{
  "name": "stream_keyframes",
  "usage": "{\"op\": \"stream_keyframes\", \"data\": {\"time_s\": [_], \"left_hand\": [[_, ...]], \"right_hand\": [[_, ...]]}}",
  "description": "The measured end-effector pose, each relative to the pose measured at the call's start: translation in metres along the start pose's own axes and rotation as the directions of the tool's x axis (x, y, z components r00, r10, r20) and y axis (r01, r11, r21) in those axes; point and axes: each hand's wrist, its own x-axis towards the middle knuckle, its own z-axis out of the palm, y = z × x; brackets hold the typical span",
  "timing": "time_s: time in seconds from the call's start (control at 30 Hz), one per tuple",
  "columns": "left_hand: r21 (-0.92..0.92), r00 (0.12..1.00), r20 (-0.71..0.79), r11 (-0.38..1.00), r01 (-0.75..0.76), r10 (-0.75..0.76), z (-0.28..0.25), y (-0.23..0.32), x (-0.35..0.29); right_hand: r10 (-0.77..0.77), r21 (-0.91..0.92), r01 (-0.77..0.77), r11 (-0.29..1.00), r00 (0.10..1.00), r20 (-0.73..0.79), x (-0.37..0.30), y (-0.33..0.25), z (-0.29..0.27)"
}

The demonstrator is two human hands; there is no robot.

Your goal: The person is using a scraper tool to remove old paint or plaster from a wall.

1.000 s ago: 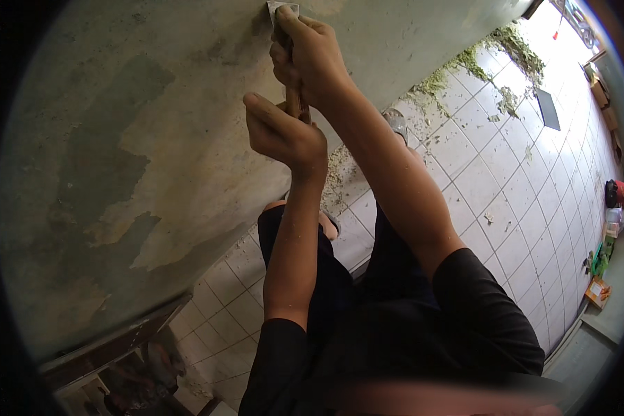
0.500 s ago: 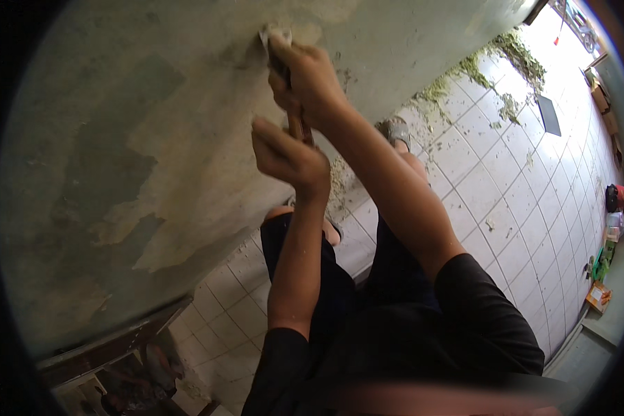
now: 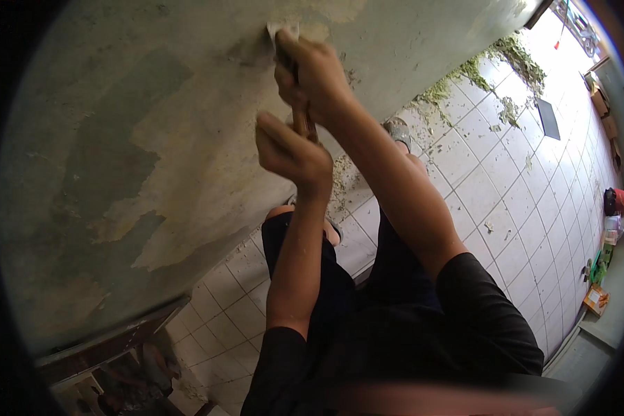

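Both my hands are on one scraper, whose wooden handle (image 3: 304, 123) shows between them. Closer to the blade, my right hand (image 3: 320, 78) is wrapped round the tool. My left hand (image 3: 292, 154) is closed about the lower end of the handle, its fingers a little blurred. The pale flat blade (image 3: 284, 30) lies against the wall (image 3: 208, 139), partly covered by my right fingers. Patches of greenish-grey paint and bare, yellowish plaster mark the wall around it.
Green paint flakes (image 3: 520, 62) are heaped along the wall's foot and scattered over the white tiled floor (image 3: 492, 215). A dark flat rectangle (image 3: 548, 119) lies on the tiles. At the far right are a red object (image 3: 618, 201) and an orange box (image 3: 595, 298). A dark wooden frame (image 3: 111, 340) stands lower left.
Both hands and the scraper have shifted slightly to the right along the wall. Their grip on the tool looks the same.
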Motion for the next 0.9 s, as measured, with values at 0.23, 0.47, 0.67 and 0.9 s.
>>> {"op": "stream_keyframes", "data": {"time_s": [0.23, 0.47, 0.67, 0.9], "left_hand": [[0.072, 1.000, -0.007, 0.997, -0.024, 0.025, -0.008, -0.002, -0.012], [0.031, 0.996, -0.079, 0.999, -0.038, 0.041, 0.007, 0.006, -0.009], [0.083, 0.981, 0.034, 0.978, -0.193, 0.190, 0.016, 0.002, 0.000], [0.050, 0.991, 0.024, 0.990, -0.134, 0.133, 0.018, 0.000, 0.003]], "right_hand": [[0.082, -0.014, -0.083, 0.996, 0.996, -0.023, -0.006, 0.004, 0.003], [-0.012, -0.073, 0.010, 0.997, 0.999, -0.033, 0.000, -0.004, 0.006], [-0.012, 0.095, 0.008, 0.995, 0.999, 0.038, 0.007, -0.021, -0.006], [-0.071, 0.017, 0.072, 0.997, 0.997, -0.018, 0.013, -0.020, -0.007]]}}
